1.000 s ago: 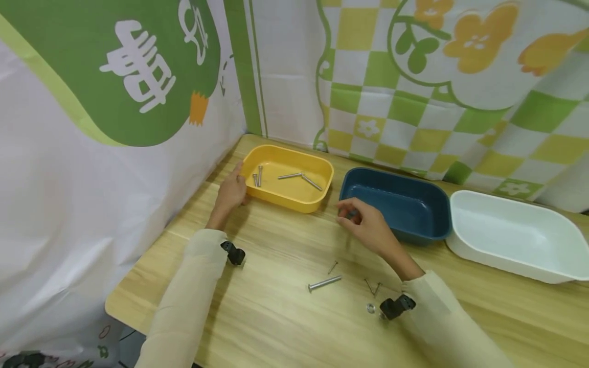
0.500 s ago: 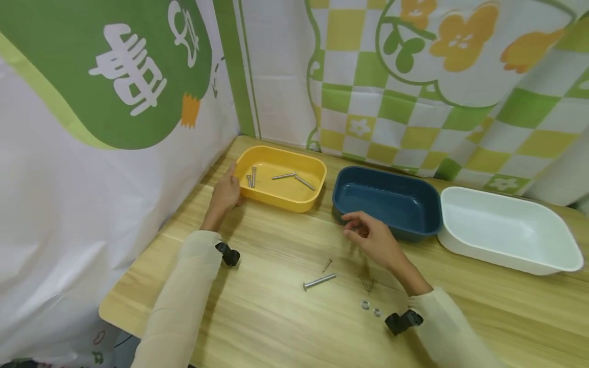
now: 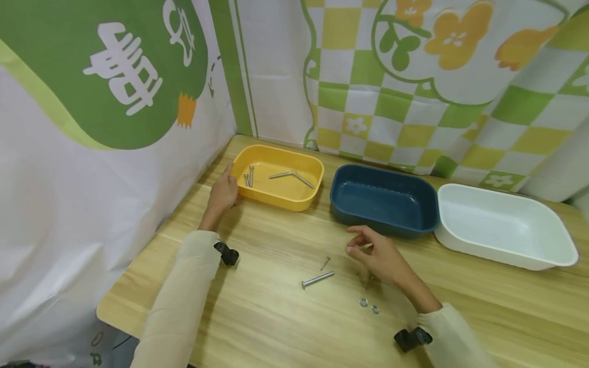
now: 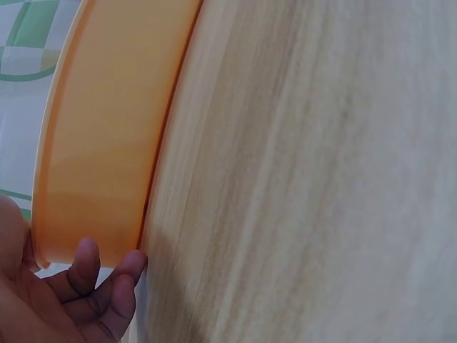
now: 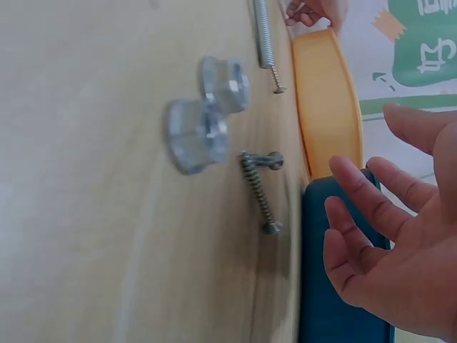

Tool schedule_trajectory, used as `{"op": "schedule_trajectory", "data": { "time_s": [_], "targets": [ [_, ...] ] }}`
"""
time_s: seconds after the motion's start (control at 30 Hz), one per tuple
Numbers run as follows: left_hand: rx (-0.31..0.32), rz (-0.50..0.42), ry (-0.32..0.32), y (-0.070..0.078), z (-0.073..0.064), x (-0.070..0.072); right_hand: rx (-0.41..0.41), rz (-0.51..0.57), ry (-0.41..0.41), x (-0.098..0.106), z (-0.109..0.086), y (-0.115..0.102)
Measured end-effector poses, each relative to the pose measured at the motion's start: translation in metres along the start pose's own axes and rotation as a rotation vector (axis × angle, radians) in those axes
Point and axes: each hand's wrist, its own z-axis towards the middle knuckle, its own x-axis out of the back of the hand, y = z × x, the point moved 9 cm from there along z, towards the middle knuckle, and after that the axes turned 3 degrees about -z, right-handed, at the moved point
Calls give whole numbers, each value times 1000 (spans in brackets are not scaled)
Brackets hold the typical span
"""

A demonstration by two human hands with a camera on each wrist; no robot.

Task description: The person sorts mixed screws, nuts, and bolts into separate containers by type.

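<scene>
My left hand (image 3: 223,191) holds the left end of a yellow tray (image 3: 271,198), with fingers (image 4: 86,261) against its outer wall. Several silver bolts (image 3: 303,180) lie inside. My right hand (image 3: 379,254) hovers in front of the blue tray with nothing in it; its fingers (image 5: 371,204) are spread and loosely bent. Below it on the table lie two small screws (image 5: 258,193) and two nuts (image 3: 363,302), which look hexagonal in the right wrist view. To their left are a long bolt (image 3: 317,280) and another small screw (image 3: 325,263).
The blue tray (image 3: 384,223) stands right of the yellow one. A white tray (image 3: 497,253) sits against its right side. Printed cloth (image 3: 340,97) hangs behind and to the left of the wooden table (image 3: 257,312).
My right hand has drawn back from the blue tray's near left corner, down towards the small screws. My left hand stays at the yellow tray. The head view has shifted slightly.
</scene>
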Motion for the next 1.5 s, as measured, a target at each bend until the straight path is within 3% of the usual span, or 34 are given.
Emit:
{"op": "schedule_trajectory", "data": {
  "time_s": [0.53, 0.8, 1.33, 1.5],
  "targets": [
    [-20, 5, 0, 2, 1, 2, 47, 20, -195, -37, -8, -5],
    [-31, 4, 1, 3, 2, 1, 61, -60, -206, -50, -5, -9],
    [-38, 3, 17, 6, -1, 2, 120, -91, -252, -67, 1, -20],
    [-41, 1, 16, 5, -2, 2, 171, -82, -266, -71, 2, -24]
  ]
}}
